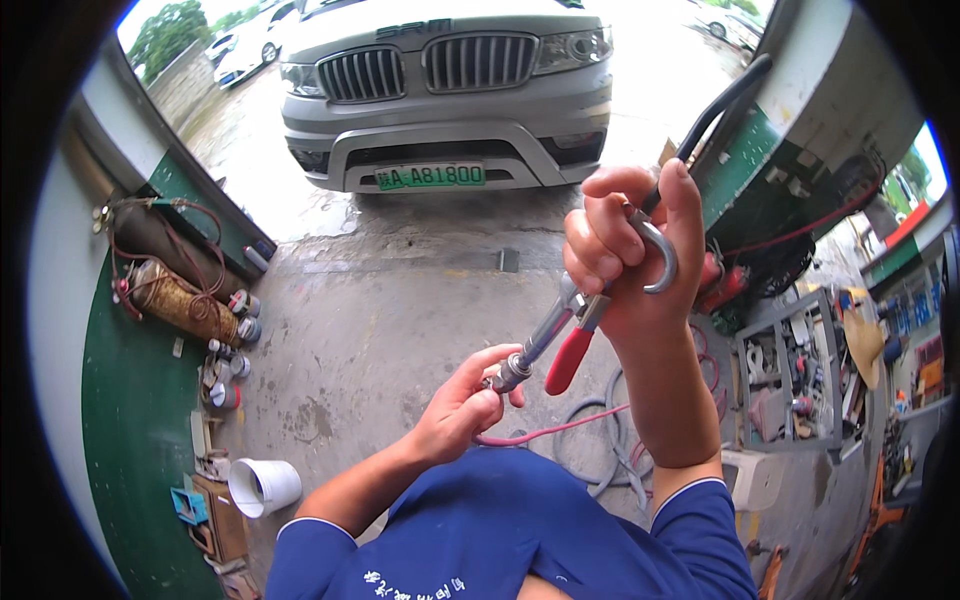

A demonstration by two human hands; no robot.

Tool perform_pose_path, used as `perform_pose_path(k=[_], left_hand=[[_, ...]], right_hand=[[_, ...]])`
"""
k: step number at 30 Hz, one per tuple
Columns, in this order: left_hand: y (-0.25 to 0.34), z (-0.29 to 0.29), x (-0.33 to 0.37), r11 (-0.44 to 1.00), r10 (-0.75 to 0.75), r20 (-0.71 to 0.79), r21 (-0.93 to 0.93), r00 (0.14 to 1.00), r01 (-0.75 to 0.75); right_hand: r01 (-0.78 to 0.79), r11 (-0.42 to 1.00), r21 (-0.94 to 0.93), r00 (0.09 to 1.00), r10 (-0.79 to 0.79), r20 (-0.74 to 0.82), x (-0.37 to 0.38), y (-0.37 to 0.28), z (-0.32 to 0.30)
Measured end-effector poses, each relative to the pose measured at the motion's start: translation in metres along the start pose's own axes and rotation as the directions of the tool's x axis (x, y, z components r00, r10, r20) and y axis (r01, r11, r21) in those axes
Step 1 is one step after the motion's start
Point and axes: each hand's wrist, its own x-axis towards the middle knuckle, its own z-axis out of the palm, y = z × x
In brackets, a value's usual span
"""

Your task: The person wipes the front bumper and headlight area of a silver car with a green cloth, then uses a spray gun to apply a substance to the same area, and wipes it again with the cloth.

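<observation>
In the head view, the right hand (625, 240) sits right of centre, raised with the forearm rising from the lower edge, its fingers clenched around the body of an air blow gun (580, 320). A metal hook (660, 262) curls out of the fist on its right side, and a black hose (720, 105) runs from the top of the hand toward the upper right of the frame. The gun's red trigger lever (570, 358) hangs below the fist, pointing down and left, apart from the fingers. The metal barrel slants down to the left to a nozzle tip (510, 375) near the middle of the frame. There the left hand (462, 405) comes up from the lower left, its thumb and fingertips pinched on the tip's fitting. A thin pink line (555, 430) trails from beneath the left hand toward the right, over grey hoses (610, 460) coiled on the concrete floor (380, 320). The person's blue shirt (500, 540) fills the lower centre. In the upper centre stands a silver car (450, 90) facing the camera. At the left edge, a rusty gas cylinder (180, 300) lies by a green wall, with a white bucket (265, 487) lower left. At the right, a metal shelf rack (795, 370) holds tools and parts.
</observation>
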Motion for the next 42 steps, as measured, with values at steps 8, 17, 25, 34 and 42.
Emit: perform_pose_path(k=[8,17,25,34,42], left_hand=[[0.016,-0.005,0.007,0.996,0.073,-0.129,0.068,0.989,-0.065],[0.046,-0.074,-0.040,0.986,0.111,-0.331,-0.084,0.937,-0.146],[0.070,-0.207,-0.114,0.945,0.325,-0.551,0.167,0.769,-0.280],[0.070,-0.377,-0.175,0.958,0.064,-0.860,-0.089,0.507,-0.273],[0.110,-0.494,-0.226,0.879,-0.104,-0.859,-0.315,0.501,-0.358]], right_hand=[[-0.075,0.978,0.193,0.969,0.025,0.246,0.036,0.030,-0.007],[-0.302,0.926,0.229,0.858,0.159,0.489,0.105,0.138,0.044],[-0.351,0.933,0.079,0.897,0.311,0.314,0.151,0.307,0.115],[-0.703,0.625,-0.338,0.666,0.746,-0.006,0.157,0.523,0.136],[-0.817,0.561,0.134,0.557,0.828,-0.071,0.219,0.695,0.134]])
